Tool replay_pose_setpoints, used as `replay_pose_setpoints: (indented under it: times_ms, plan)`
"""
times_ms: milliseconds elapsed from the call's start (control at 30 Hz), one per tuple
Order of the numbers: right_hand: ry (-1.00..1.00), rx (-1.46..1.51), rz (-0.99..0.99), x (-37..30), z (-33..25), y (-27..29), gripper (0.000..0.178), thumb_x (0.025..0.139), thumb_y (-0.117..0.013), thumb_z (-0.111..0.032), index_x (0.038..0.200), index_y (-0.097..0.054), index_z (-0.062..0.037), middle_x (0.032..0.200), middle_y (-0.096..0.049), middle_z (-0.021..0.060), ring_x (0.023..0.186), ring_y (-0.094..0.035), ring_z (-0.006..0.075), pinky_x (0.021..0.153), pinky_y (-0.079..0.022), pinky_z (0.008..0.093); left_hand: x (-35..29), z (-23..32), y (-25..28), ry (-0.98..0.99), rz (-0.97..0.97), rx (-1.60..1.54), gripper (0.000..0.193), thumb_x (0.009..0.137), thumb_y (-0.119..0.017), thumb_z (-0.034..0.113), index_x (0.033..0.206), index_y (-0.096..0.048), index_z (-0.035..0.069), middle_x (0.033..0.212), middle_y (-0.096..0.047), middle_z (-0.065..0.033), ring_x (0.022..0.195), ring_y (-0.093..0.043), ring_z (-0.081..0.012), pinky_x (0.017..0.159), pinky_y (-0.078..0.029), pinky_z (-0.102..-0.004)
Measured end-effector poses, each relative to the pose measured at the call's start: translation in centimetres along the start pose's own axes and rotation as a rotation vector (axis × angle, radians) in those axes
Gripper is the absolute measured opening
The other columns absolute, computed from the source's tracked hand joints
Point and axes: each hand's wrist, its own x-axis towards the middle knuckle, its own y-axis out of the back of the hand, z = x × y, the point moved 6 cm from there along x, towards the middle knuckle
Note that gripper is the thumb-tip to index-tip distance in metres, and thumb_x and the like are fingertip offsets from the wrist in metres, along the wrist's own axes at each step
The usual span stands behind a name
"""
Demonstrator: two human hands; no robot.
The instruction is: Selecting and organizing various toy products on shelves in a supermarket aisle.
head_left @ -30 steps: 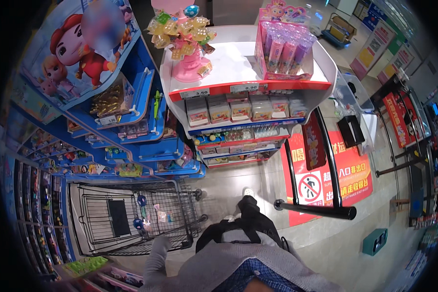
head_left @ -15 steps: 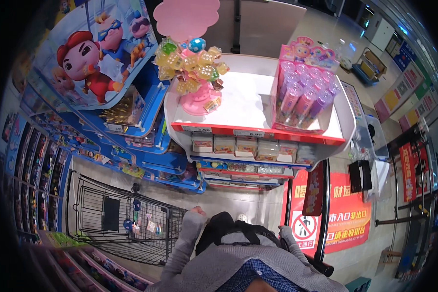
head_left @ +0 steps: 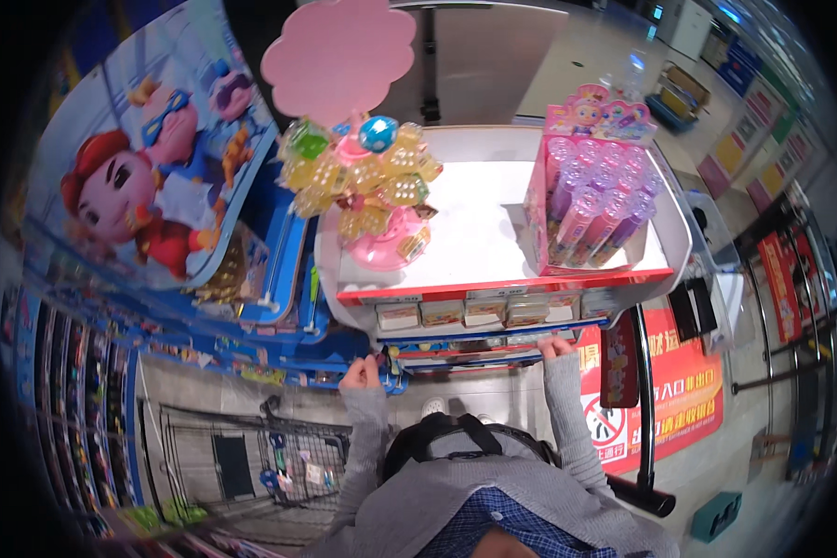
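My left hand (head_left: 362, 373) is raised in front of the low shelves, beside the end of the blue rack (head_left: 321, 358). Its fingers are curled together, and I see nothing in them. My right hand (head_left: 555, 349) is held before the right end of the white display stand (head_left: 479, 223), its fingers also drawn in around nothing visible. On the stand's top, a pink holder (head_left: 391, 244) carries yellow dice-shaped candies (head_left: 358, 186) on the left. A pink box of purple and pink tubes (head_left: 600, 209) stands on the right. Small packs (head_left: 465, 313) line the shelf below.
A black wire shopping cart (head_left: 251, 465) with a few small items stands at my left. To the right are a black rail post (head_left: 648, 418), a red floor mat (head_left: 688, 400) and a teal box (head_left: 716, 516). A cartoon poster (head_left: 149, 158) tops the blue rack.
Both hands have moved up and forward, the right one coming out from beside my body. The stand and its goods now appear larger and nearer; the cart sits lower in view.
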Motion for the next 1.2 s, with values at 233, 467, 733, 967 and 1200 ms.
replay_pose_setpoints:
  times_ms: [233,467,733,967,1200]
  plan:
    - [0.106,0.148,0.203,0.4,-7.5,-0.4,0.011,0.078,-0.050,-0.010,0.075,-0.053,-0.0003,0.063,-0.051,-0.0004,0.059,-0.043,0.0042,0.054,-0.035,0.0187,1.1,-11.2,9.9,-0.073,0.223,0.589,0.039,0.064,-0.056,0.009,0.099,-0.043,-0.002,0.093,-0.047,-0.0180,0.089,-0.045,-0.0288,0.077,-0.036,-0.0366]
    - [0.120,0.114,0.300,-0.2,-8.5,-2.7,0.011,0.077,-0.051,-0.012,0.074,-0.053,-0.0013,0.054,-0.043,-0.0037,0.050,-0.037,0.0025,0.044,-0.031,0.0188,-1.5,-23.2,15.9,-0.044,0.472,1.150,0.040,0.064,-0.059,0.024,0.096,-0.049,0.002,0.094,-0.048,-0.0173,0.094,-0.043,-0.0289,0.079,-0.035,-0.0370]
    - [0.226,0.052,0.274,0.7,-11.3,-1.8,0.010,0.077,-0.051,-0.009,0.078,-0.053,-0.0001,0.058,-0.045,-0.0029,0.053,-0.039,0.0026,0.048,-0.032,0.0179,-3.4,-32.9,12.5,-0.016,0.179,1.170,0.034,0.064,-0.058,0.029,0.087,-0.053,0.004,0.086,-0.051,-0.0150,0.084,-0.047,-0.0275,0.073,-0.039,-0.0347]
    - [0.287,-0.028,0.325,1.1,-12.8,0.7,0.011,0.078,-0.051,-0.011,0.080,-0.054,-0.0012,0.054,-0.043,-0.0052,0.049,-0.035,0.0011,0.043,-0.028,0.0172,-4.2,-36.3,11.3,0.034,-0.010,1.208,0.031,0.065,-0.058,0.033,0.079,-0.056,0.006,0.078,-0.053,-0.0130,0.076,-0.051,-0.0263,0.067,-0.041,-0.0326]
    - [0.344,0.018,0.386,1.9,-13.6,3.0,0.011,0.077,-0.051,-0.010,0.080,-0.053,-0.0001,0.054,-0.041,-0.0048,0.049,-0.034,0.0017,0.044,-0.029,0.0178,-3.2,-37.8,9.2,0.060,-0.211,1.231,0.031,0.065,-0.058,0.037,0.072,-0.059,0.008,0.071,-0.056,-0.0110,0.068,-0.055,-0.0252,0.061,-0.044,-0.0305]
